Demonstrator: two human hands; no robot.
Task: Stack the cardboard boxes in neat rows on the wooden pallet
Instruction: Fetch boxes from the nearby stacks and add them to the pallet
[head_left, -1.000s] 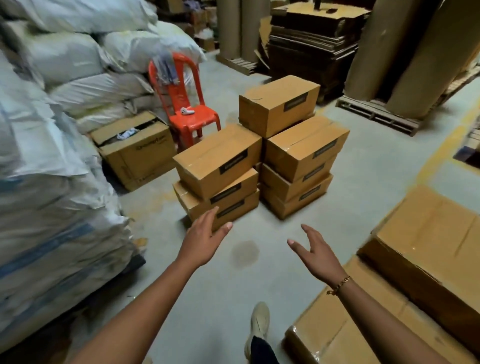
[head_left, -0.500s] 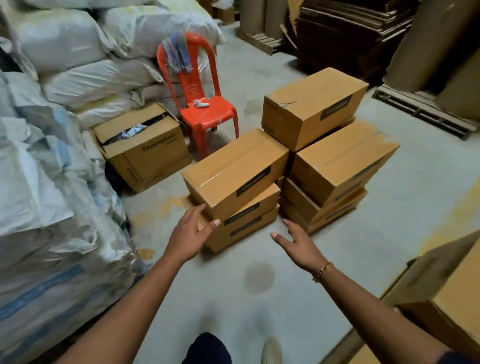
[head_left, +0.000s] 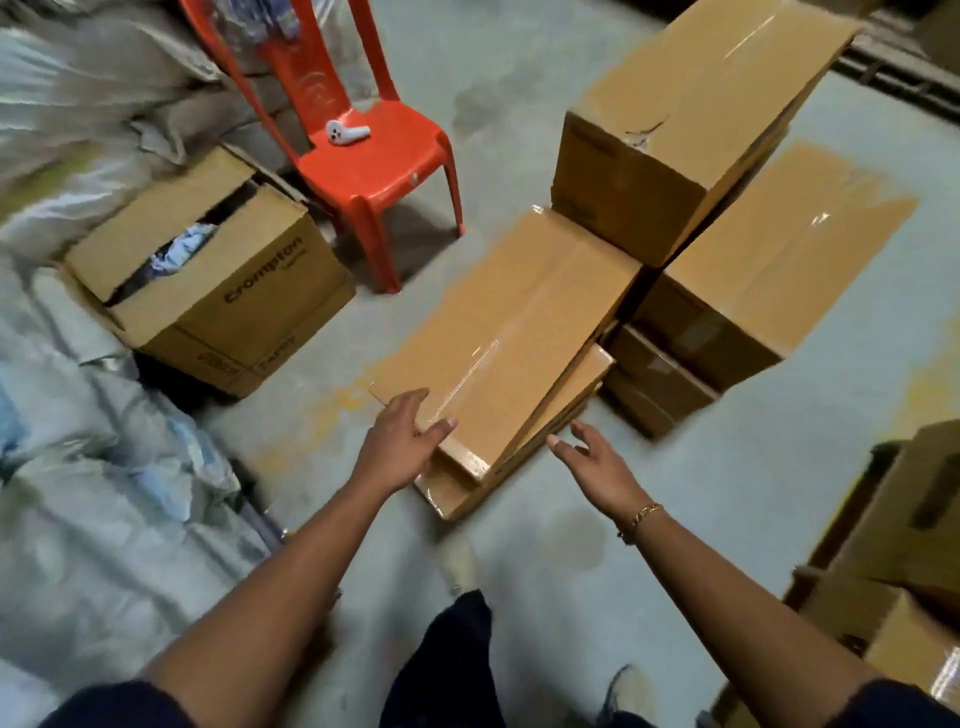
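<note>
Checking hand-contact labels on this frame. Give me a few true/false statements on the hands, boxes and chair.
1. The left hand rests on the near corner of the top box of the near stack. True.
2. The right hand grips a box. False: it is open and holds nothing, apart from the stack.
3. A white object lies on the seat of the red chair. True.
4. The Crompton box is taped shut. False: its flaps are open and cloth shows inside.
</note>
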